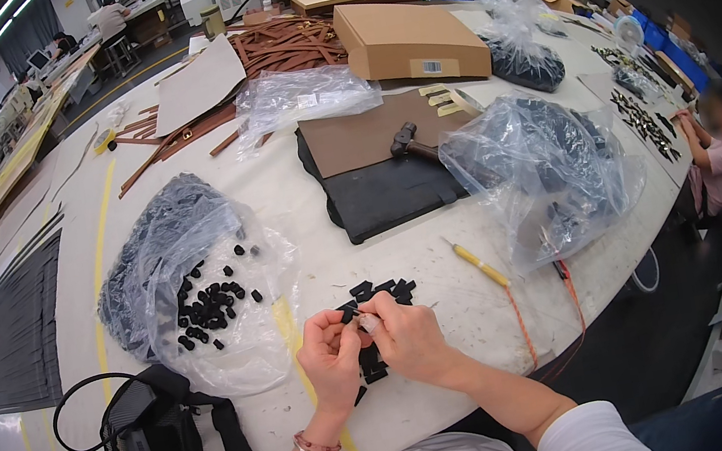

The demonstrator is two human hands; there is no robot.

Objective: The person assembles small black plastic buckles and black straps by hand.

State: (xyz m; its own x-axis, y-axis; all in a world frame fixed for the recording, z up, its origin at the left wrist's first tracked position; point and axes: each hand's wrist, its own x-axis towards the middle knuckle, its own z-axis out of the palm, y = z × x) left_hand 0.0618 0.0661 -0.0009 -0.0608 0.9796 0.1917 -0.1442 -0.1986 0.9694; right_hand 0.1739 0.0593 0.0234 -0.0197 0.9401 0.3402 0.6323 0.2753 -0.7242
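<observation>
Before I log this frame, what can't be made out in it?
In the head view:
Pale thing at the right hand: too small, partly covered by that grip.
Count of black pieces: that hand covers part of the pile.
Hammer: handle end behind a clear bag.
Bag's contents: blurred by plastic folds.

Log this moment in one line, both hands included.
left hand: pinches black piece | right hand: close beside it, grip unclear | table: more black pieces, black cylinders, yellow-handled tool

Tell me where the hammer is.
In the head view, the hammer lies just right of centre, beyond the right hand, over the edge of the brown sheet, left of a clear plastic bag.
</observation>
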